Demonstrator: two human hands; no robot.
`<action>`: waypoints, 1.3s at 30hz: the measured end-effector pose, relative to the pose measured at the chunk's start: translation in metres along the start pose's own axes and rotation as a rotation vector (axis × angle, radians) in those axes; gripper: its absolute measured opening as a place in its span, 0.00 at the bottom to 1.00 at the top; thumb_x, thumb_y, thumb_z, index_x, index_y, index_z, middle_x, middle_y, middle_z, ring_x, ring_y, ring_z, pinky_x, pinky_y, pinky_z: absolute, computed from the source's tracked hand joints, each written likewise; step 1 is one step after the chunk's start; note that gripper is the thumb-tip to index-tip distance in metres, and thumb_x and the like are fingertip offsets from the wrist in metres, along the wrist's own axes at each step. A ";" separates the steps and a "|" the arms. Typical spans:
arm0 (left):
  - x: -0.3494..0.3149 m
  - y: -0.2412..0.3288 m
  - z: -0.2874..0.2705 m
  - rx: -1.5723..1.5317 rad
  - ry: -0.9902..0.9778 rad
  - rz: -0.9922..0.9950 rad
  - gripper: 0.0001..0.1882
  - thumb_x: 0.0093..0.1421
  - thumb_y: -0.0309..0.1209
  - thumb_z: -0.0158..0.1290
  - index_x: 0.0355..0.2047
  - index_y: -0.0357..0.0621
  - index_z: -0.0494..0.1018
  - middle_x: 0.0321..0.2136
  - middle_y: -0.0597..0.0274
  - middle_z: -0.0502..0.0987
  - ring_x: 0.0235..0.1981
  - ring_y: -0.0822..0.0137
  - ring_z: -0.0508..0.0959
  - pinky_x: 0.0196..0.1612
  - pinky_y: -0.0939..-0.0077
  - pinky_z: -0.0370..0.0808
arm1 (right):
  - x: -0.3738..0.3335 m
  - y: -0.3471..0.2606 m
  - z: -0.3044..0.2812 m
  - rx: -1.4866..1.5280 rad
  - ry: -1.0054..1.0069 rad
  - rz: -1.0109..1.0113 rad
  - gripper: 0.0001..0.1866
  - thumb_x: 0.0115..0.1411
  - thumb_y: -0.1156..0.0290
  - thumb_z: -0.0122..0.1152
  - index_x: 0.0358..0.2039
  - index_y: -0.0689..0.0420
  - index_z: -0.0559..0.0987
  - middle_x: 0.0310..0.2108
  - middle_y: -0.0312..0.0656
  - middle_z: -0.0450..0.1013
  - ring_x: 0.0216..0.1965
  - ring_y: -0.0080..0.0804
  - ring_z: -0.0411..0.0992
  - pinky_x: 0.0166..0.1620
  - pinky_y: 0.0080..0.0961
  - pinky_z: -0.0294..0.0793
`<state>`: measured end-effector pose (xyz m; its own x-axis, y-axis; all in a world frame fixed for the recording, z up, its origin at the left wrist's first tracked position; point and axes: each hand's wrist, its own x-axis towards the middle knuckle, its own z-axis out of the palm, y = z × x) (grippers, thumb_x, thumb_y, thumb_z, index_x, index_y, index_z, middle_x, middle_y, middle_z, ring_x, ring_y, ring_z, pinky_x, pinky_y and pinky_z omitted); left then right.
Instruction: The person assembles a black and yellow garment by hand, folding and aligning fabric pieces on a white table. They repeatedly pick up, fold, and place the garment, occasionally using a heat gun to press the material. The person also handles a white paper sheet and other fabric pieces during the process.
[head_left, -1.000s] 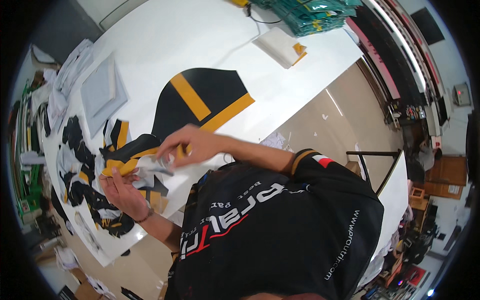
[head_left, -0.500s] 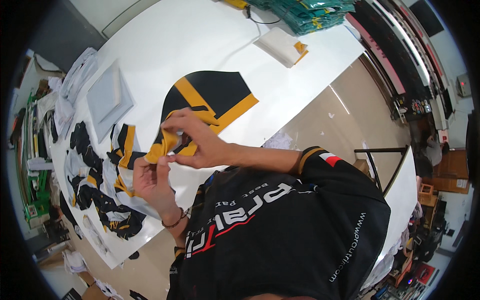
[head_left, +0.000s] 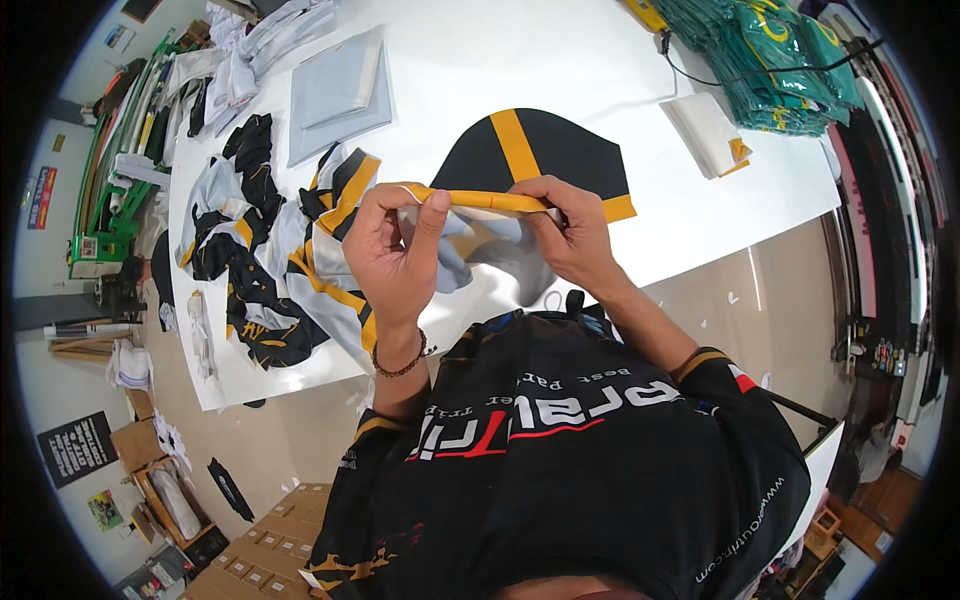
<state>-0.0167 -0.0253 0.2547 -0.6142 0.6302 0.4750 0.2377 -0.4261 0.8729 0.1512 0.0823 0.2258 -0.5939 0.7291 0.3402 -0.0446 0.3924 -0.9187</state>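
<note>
Head view shows both hands pinching one yellow fabric strip stretched taut between them at centre frame: the left hand clamps its left end between thumb and fingers, the right hand clamps the right end. The strip's long axis runs almost level, left to right, just above the fingertips, and grey-white fabric hangs from it between the palms. Both hands are equally near. Behind, higher in the frame, a black panel with a yellow stripe lies flat on the white table; cut black-and-yellow pieces crowd the left. Half a second ago the hands sat closer together, further left, bunching the cloth; now it is drawn out straight.
</note>
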 end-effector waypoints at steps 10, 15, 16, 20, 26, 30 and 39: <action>0.008 0.001 -0.048 0.314 -0.082 -0.004 0.11 0.56 0.19 0.68 0.34 0.34 0.76 0.29 0.65 0.77 0.30 0.79 0.71 0.36 0.86 0.67 | -0.003 0.051 -0.048 -0.545 -0.378 0.029 0.14 0.53 0.83 0.60 0.42 0.62 0.81 0.37 0.51 0.79 0.40 0.54 0.77 0.43 0.39 0.77; 0.014 0.004 -0.067 0.381 -0.264 -0.120 0.17 0.52 0.19 0.69 0.42 0.35 0.78 0.29 0.67 0.78 0.27 0.80 0.71 0.32 0.87 0.67 | 0.003 0.035 -0.089 -0.342 -0.241 0.194 0.11 0.54 0.83 0.65 0.39 0.62 0.83 0.33 0.46 0.80 0.34 0.41 0.78 0.40 0.30 0.76; 0.014 0.002 -0.071 0.379 -0.288 -0.154 0.20 0.50 0.21 0.71 0.44 0.38 0.79 0.28 0.68 0.78 0.25 0.81 0.70 0.30 0.87 0.65 | 0.007 0.030 -0.098 -0.314 -0.201 0.167 0.11 0.53 0.83 0.65 0.38 0.62 0.83 0.31 0.43 0.79 0.33 0.32 0.77 0.39 0.27 0.74; 0.030 -0.002 -0.075 0.584 -0.553 -0.282 0.31 0.46 0.23 0.73 0.53 0.45 0.78 0.26 0.71 0.78 0.23 0.86 0.69 0.26 0.90 0.61 | 0.019 0.031 -0.122 -0.083 -0.018 -0.004 0.11 0.51 0.83 0.65 0.36 0.62 0.85 0.31 0.38 0.78 0.35 0.25 0.74 0.40 0.20 0.72; 0.044 -0.062 -0.080 0.660 -0.752 -0.231 0.17 0.51 0.37 0.70 0.36 0.38 0.84 0.29 0.52 0.84 0.24 0.61 0.79 0.34 0.72 0.75 | 0.052 0.043 -0.131 -0.118 0.246 0.186 0.14 0.59 0.77 0.61 0.44 0.60 0.87 0.24 0.32 0.71 0.19 0.15 0.64 0.20 0.17 0.58; 0.058 -0.128 -0.090 0.859 -0.569 -0.137 0.14 0.52 0.33 0.67 0.37 0.40 0.84 0.26 0.54 0.82 0.25 0.61 0.78 0.32 0.71 0.73 | 0.086 0.083 -0.128 -0.071 0.327 0.376 0.14 0.63 0.76 0.57 0.46 0.60 0.86 0.19 0.34 0.73 0.14 0.18 0.65 0.17 0.18 0.61; 0.068 -0.084 -0.064 0.936 -0.080 -0.008 0.16 0.54 0.24 0.62 0.44 0.48 0.85 0.22 0.55 0.80 0.22 0.64 0.78 0.29 0.71 0.74 | 0.109 0.117 -0.156 0.164 0.277 0.279 0.20 0.68 0.83 0.42 0.55 0.62 0.79 0.50 0.47 0.78 0.48 0.34 0.79 0.44 0.29 0.83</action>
<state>-0.1265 0.0123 0.2068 -0.5728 0.6887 0.4446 0.7637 0.2514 0.5946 0.2067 0.2950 0.1866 -0.3638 0.9266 0.0949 -0.0531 0.0811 -0.9953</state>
